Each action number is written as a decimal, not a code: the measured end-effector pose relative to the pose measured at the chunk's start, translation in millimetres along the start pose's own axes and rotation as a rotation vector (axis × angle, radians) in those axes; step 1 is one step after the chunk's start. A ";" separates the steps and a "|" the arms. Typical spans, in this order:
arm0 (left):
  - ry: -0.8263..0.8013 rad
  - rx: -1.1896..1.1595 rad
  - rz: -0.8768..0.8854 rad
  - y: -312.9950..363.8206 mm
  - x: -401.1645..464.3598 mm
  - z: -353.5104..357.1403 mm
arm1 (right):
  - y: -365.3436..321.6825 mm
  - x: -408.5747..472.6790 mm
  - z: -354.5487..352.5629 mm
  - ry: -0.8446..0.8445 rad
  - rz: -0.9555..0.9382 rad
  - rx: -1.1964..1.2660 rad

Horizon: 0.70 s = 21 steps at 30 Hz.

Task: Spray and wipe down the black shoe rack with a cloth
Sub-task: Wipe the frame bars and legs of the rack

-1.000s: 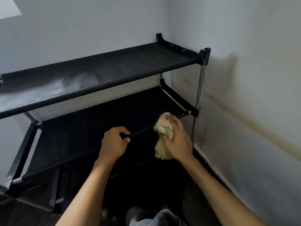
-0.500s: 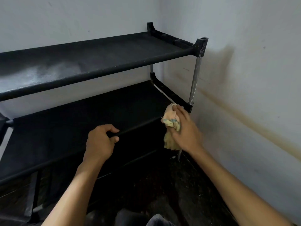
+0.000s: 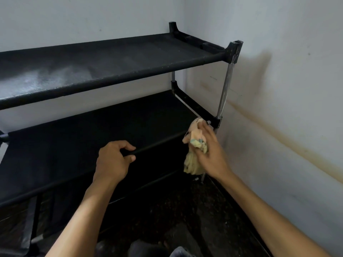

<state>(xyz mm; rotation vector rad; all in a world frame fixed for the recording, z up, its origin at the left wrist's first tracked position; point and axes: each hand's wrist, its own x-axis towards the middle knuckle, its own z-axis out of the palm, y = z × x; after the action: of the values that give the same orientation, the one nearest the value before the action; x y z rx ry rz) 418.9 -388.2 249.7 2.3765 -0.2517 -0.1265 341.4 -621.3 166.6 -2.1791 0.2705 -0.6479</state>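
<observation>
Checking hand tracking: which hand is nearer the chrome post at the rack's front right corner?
Right. The right hand, holding the cloth, is just left of the chrome post, by its lower joint. The left hand grips the middle shelf's front bar, farther left.

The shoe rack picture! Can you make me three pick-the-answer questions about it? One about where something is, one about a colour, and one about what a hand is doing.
1. Where is the cloth?
A. On the top shelf
B. At the right end of the middle shelf's front bar, near the metal post
C. On the floor

2. What colour is the cloth?
A. Pale yellow and peach
B. Bright red
C. Black

3. What is the left hand doing?
A. Hanging open
B. Holding a spray bottle
C. Gripping the front bar of the middle shelf

Answers:
1. B, the right hand holds it against the bar beside the metal post.
2. A, it looks light yellow with a peach patch against the black shoe rack.
3. C, its fingers curl over the bar and the thumb under it.
</observation>
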 end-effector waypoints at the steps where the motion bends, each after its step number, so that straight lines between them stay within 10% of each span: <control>1: -0.001 0.001 -0.003 0.3 0.0 -1.2 | -5.7 -5.7 3.7 -0.062 -0.043 -0.017; 21: -0.026 -0.020 -0.015 3.6 -2.0 -3.8 | -11.3 -14.1 12.9 -0.066 0.021 0.063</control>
<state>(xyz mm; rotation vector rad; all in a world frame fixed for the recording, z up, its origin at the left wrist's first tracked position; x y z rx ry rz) 417.1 -387.8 255.0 2.3580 -0.2444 -0.1661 336.2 -600.0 163.5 -2.1302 0.2354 -0.5641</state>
